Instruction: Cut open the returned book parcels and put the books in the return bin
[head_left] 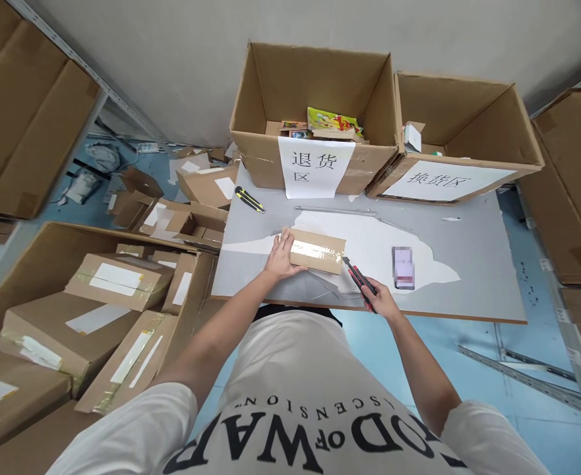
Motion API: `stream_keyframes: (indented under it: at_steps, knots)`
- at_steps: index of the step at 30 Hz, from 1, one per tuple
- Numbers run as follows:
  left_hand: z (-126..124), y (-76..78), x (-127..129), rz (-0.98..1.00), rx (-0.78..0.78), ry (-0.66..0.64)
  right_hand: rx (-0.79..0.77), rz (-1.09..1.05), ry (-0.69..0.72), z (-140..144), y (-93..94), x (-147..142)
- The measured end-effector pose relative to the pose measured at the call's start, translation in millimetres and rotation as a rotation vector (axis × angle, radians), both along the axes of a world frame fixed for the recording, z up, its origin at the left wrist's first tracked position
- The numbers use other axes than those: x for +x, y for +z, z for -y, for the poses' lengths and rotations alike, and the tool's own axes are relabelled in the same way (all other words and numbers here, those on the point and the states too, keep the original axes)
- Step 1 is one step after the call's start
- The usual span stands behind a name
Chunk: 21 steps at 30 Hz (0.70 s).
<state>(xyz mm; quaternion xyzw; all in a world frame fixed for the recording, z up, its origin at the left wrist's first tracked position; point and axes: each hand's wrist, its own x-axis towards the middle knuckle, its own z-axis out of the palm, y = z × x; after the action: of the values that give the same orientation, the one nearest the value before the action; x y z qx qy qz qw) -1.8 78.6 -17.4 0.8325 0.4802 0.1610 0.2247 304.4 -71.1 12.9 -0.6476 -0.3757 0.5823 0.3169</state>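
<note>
My right hand [382, 300] is clenched around a red and black utility knife [360, 280], its blade tip just beside the near right corner of a small taped cardboard parcel [316, 251]. My left hand [280, 257] lies flat and released on the parcel's left end, pressing it onto the grey table [468, 264]. Farther back lie a yellow cutter [249, 198] and two open labelled boxes [314, 112].

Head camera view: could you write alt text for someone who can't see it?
Seen from above, a person's left hand presses on a small taped parcel on a grey table, while the right hand holds a red box cutter at its end. Two open labelled boxes stand behind, and a bin of parcels lies to the left.
</note>
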Motion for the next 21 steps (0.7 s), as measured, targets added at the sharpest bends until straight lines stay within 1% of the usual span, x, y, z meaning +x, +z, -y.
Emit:
stream_keyframes:
  at_steps: [4,7,9,12,15,17,21]
  knots:
    - [-1,-1.8,1,0.017,-0.011,0.026,-0.035,-0.019,0.055,18,1.4,-12]
    - [-1,-1.8,-1,0.035,-0.029,0.025,-0.064,-0.053,0.038,31,0.5,-22]
    - [-1,-0.5,-2,0.036,-0.057,0.018,-0.061,-0.057,0.011,34,-0.1,-26]
    - [-1,3.2,-3,0.011,-0.101,0.039,-0.057,-0.054,0.011,33,0.7,-27]
    - [0,8.1,-3,-0.025,-0.115,0.048,-0.054,-0.047,0.003,32,2.6,-19]
    - [0,11.6,-2,-0.05,-0.121,0.055,-0.073,-0.041,-0.004,36,2.8,-9]
    - [2,19.1,-1,-0.088,-0.112,0.061,-0.07,-0.005,-0.08,46,-4.8,17]
